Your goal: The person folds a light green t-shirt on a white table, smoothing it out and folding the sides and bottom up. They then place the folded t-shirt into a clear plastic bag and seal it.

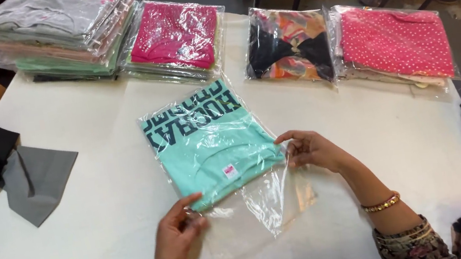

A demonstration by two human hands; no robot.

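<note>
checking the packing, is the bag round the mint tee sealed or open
Open: the clear bag's loose flap lies unfolded past the mint tee.

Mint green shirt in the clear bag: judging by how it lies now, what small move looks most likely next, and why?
Probably folding the loose bag flap over to close it. The mint green shirt sits fully inside the clear bag, while the open end lies empty and crinkled toward the person. The left hand pins the near corner, and the right hand touches the bag's edge by that flap.
</note>
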